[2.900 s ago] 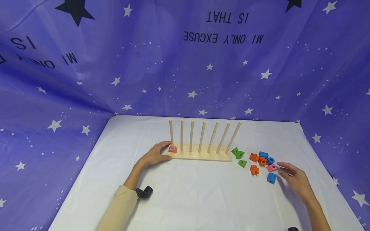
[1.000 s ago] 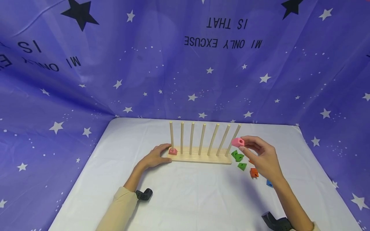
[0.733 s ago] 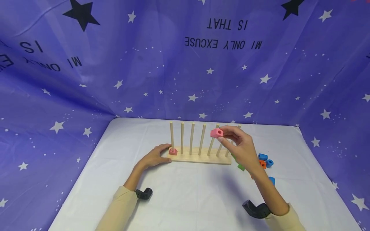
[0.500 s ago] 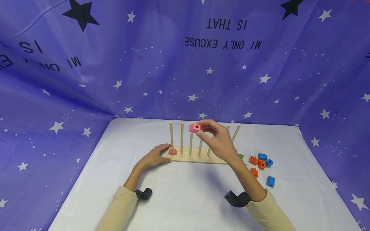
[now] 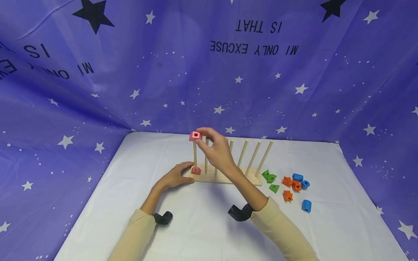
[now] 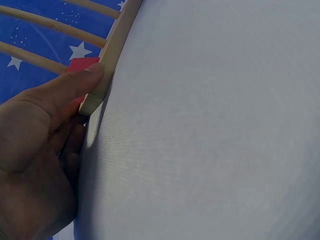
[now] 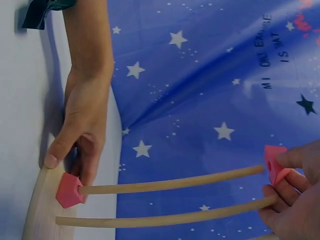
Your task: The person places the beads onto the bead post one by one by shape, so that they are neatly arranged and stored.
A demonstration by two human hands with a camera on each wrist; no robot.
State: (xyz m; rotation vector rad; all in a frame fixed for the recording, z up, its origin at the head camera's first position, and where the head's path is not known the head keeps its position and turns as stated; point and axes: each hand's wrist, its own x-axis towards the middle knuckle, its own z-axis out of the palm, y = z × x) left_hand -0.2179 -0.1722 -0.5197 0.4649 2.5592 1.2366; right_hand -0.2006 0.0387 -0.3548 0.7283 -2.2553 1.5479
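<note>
A wooden peg board (image 5: 225, 178) with a row of upright pegs stands on the table. My left hand (image 5: 176, 176) grips its left end, thumb on the front edge (image 6: 107, 82) and fingers behind. One pink block (image 5: 196, 171) sits at the foot of the leftmost peg (image 7: 175, 186), beside that hand. Between thumb and fingers, my right hand (image 5: 216, 149) pinches a second pink block (image 5: 195, 136) at that peg's top. In the right wrist view this held block (image 7: 273, 164) is just off the peg's tip, its hole facing it. Part of the right hand (image 7: 295, 192) touches the neighbouring peg's tip.
Right of the board lie several green triangular blocks (image 5: 274, 188), orange notched blocks (image 5: 287, 196) and blue rounded blocks (image 5: 306, 206). The white table (image 5: 196, 232) ends at a purple star-patterned cloth (image 5: 212, 90) at the back and sides.
My right hand picked up the pink block from among the loose blocks and carried it left across the pegs to the leftmost one. My left hand stays on the board's end.
</note>
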